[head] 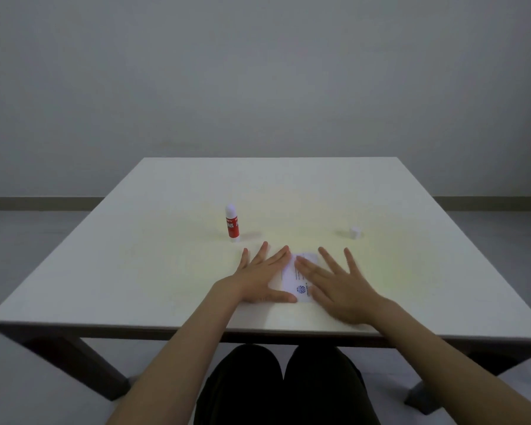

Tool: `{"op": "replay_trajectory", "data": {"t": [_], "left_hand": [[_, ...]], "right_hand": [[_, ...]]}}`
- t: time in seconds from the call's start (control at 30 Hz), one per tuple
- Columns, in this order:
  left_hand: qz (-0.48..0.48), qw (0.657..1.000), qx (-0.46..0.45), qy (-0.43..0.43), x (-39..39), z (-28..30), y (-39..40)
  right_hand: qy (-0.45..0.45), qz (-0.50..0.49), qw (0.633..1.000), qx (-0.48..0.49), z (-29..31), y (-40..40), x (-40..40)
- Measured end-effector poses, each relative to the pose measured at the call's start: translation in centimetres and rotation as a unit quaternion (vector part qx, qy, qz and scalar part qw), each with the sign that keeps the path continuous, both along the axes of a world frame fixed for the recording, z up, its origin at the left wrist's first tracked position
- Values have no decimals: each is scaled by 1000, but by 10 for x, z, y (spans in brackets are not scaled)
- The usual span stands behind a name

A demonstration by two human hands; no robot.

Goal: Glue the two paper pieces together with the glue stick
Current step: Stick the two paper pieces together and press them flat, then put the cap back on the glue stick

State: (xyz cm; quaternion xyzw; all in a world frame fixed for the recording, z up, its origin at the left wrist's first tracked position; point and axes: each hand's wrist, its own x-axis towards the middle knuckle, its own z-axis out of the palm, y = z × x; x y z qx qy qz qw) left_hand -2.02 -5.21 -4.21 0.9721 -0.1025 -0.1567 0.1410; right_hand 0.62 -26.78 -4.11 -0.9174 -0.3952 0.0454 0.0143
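White paper (291, 279) with printed text and a blue round logo lies flat near the table's front edge; I cannot tell the two pieces apart. My left hand (258, 279) rests flat on its left part, fingers spread. My right hand (334, 285) lies flat on its right part, fingers apart too. Neither hand grips anything. A red glue stick (232, 223) with a white top stands upright behind my left hand, a short gap from the fingertips. Its small white cap (354, 232) sits on the table beyond my right hand.
The white table (135, 256) stretches wide to both sides, with its front edge just below my wrists. Dark table legs and my knees show underneath. A plain grey wall stands behind.
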Motion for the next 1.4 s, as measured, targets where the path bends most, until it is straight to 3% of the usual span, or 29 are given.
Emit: {"op": "replay_trajectory", "data": {"t": [0.1, 0.17, 0.2, 0.27, 0.33, 0.4, 0.6, 0.83, 0.9, 0.97, 1.03, 1.1, 1.17, 1.33, 1.4], "left_hand": [[21, 998, -52, -10, -5, 1, 1], [94, 970, -221, -34, -10, 6, 2], [147, 932, -324, -75, -12, 9, 4], [262, 822, -460, -210, -18, 12, 5], [371, 728, -466, -340, -21, 13, 9], [442, 684, -430, -390, -16, 14, 20], [448, 753, -393, -278, 17, 18, 38], [448, 743, -388, -312, 23, 18, 32], [426, 755, -401, -295, 19, 28, 26], [370, 721, -534, -242, 15, 43, 17], [289, 686, -641, -189, 12, 57, 6], [237, 690, -664, -163, 7, 67, -4], [216, 699, -666, -144, 2, 73, -12], [211, 681, -681, -170, -8, 83, -17], [218, 671, -685, -183, -12, 85, -22]], "right_hand": [[12, -24, 999, 20, 1, 4, 7], [9, -18, 999, 30, -1, 9, 8], [9, -19, 999, 35, -1, 11, 9], [14, -23, 998, 48, 1, 13, 13], [24, -28, 997, 69, 3, 17, 16], [36, -35, 993, 108, 5, 20, 17], [54, -98, 954, 277, 11, 30, 10], [102, -192, 859, 464, 15, 33, 4], [138, -218, 824, 504, 21, 35, 3], [220, -243, 766, 553, 31, 42, 3], [359, -257, 683, 582, 45, 51, 1], [521, -258, 593, 557, 62, 61, -2], [620, -229, 530, 532, 70, 68, -6], [661, -177, 392, 614, 71, 72, -14], [605, -165, 373, 684, 66, 75, -18]]}}
